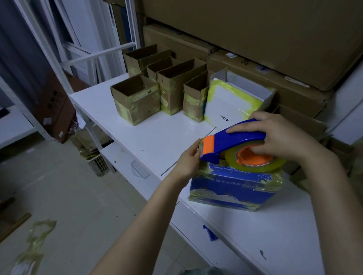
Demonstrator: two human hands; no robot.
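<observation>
My right hand [286, 137] grips the tape dispenser [239, 136] atop the blue box [231, 190]; my left hand [189, 160] holds the box's nine o'clock end

Open taped cardboard boxes [137, 101] and a white box [232, 102] on the white table [154, 139], big cartons [276, 30] behind

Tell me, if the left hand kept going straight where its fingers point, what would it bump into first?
The orange nose of the tape dispenser, directly ahead of the left hand; its thumb tip seems to touch it, though depth is hard to judge.
</observation>
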